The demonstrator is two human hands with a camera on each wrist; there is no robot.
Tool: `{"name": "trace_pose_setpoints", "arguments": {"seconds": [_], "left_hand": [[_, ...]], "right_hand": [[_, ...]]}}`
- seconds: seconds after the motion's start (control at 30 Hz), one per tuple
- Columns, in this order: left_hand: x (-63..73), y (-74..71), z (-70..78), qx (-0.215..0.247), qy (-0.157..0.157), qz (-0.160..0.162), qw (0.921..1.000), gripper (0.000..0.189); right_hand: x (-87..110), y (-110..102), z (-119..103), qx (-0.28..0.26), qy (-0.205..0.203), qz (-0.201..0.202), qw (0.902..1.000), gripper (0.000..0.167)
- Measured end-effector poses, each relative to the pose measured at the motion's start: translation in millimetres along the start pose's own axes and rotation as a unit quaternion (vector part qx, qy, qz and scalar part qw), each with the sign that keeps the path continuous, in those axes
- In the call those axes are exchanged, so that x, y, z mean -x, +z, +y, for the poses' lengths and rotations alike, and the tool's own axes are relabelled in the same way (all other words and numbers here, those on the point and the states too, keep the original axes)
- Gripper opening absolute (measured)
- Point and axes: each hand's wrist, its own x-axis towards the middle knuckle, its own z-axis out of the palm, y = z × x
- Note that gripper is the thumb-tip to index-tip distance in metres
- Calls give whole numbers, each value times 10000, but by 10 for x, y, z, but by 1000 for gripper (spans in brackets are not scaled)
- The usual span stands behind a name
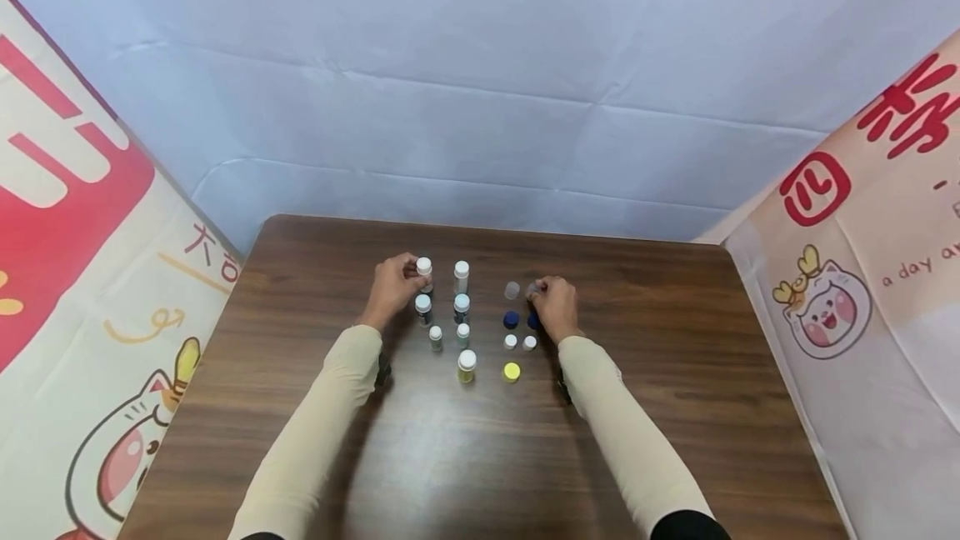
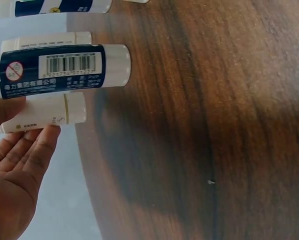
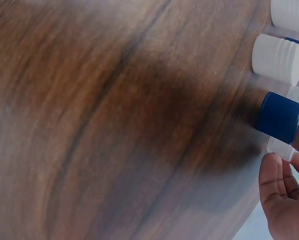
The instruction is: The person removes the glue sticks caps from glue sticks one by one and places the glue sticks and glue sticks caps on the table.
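Note:
My left hand (image 1: pixel 393 283) holds a white glue stick (image 1: pixel 424 267) upright at the back left of the group. In the left wrist view, fingertips lie along that white stick (image 2: pixel 75 108), with a navy-labelled glue stick (image 2: pixel 72 71) in front partly covering the thumb. Across the group, my right hand (image 1: pixel 557 307) pinches a small clear cap (image 1: pixel 533 290). The right wrist view has this clear cap (image 3: pixel 280 148) at the fingertips, and a blue cap (image 3: pixel 279 118) hides part of it. Another clear cap (image 1: pixel 512 290) stands just left of the right hand.
Several uncapped glue sticks stand in two columns, including a yellow one (image 1: pixel 467 366) at the front. To their right are a blue cap (image 1: pixel 511 320), two white caps (image 1: pixel 510 342) and a yellow cap (image 1: pixel 512 372). All sit on a brown wooden table (image 1: pixel 675 315) before a pale curtain (image 1: pixel 480 107).

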Motion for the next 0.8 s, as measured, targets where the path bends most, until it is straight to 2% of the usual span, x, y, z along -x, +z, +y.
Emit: {"name": "trace_pose_setpoints", "arguments": {"seconds": [0.17, 0.37, 0.8], "left_hand": [[29, 27, -68, -122, -81, 10, 9999, 24], [47, 68, -128, -31, -145, 83, 9999, 24], [32, 87, -109, 93, -120, 143, 9998, 26]], "right_hand": [[-3, 10, -20, 51, -21, -1, 10000, 23], [-16, 9, -18, 90, -110, 16, 9999, 24], [-25, -9, 16, 71, -26, -60, 10000, 20]]}}
